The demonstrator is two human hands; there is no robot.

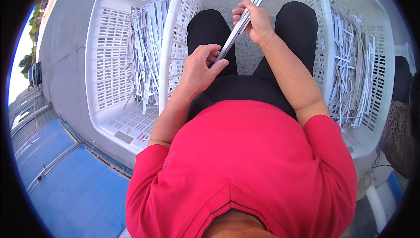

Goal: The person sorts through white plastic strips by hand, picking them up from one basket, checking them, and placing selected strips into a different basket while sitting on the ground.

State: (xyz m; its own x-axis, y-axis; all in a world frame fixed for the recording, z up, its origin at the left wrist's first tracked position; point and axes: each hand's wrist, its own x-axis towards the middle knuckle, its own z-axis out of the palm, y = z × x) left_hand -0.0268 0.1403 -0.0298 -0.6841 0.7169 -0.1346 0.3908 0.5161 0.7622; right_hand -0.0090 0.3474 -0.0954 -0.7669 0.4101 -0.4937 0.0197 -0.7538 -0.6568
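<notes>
A bundle of long, thin white and grey strips (239, 27) slants up and to the right above my lap. My right hand (259, 24) is closed around its middle, with the thumb against the strips and the fingertips curled on the far side. At the lower end, my left hand (199, 68) holds the strips between thumb and curled fingers. The bundle's upper end reaches past the top edge of the view. What the strips are made of, I cannot tell.
A white slatted plastic basket (103, 67) with many loose strips (148, 45) stands at my left. Another white basket (381, 58) at my right holds more strips (348, 69), lying crosswise. Grey concrete floor (65, 36) and blue panels (83, 190) lie farther left.
</notes>
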